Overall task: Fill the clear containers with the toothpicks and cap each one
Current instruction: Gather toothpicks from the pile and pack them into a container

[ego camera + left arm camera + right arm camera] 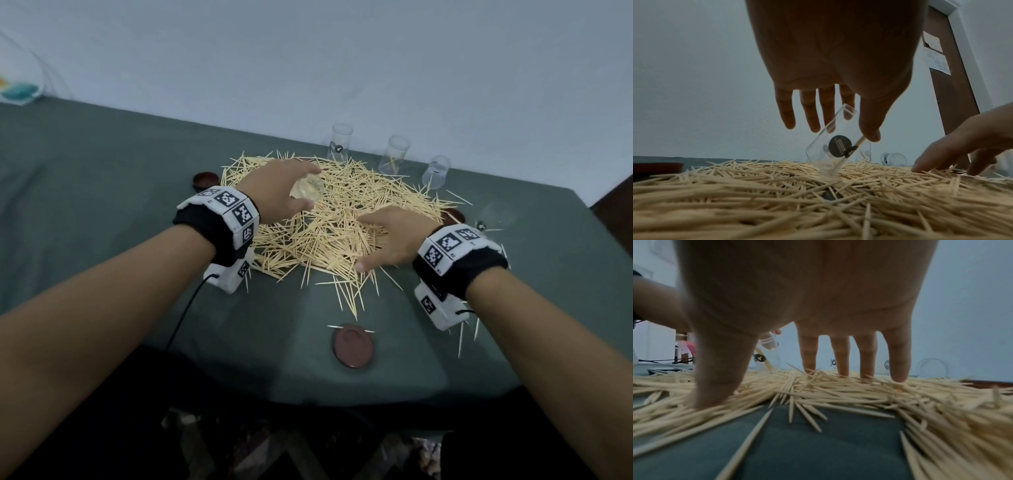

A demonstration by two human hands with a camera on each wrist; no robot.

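A wide pile of toothpicks (342,192) lies on the green cloth. My left hand (310,187) pinches a clear container (301,196) between thumb and fingers. In the left wrist view this container (835,142) is tilted with its base on the pile, a toothpick inside and a black round label on its side. To the right, my right hand (361,243) has its fingers spread and straight. In the right wrist view its fingertips (898,376) press into the toothpicks (838,391) and hold nothing.
Two clear containers (340,142) (394,154) stand at the table's back edge, a third (435,171) tilts beside them, and another (493,216) lies at the right. Brown caps sit at the left (205,180), right (454,216) and front (352,346). The wall is close behind.
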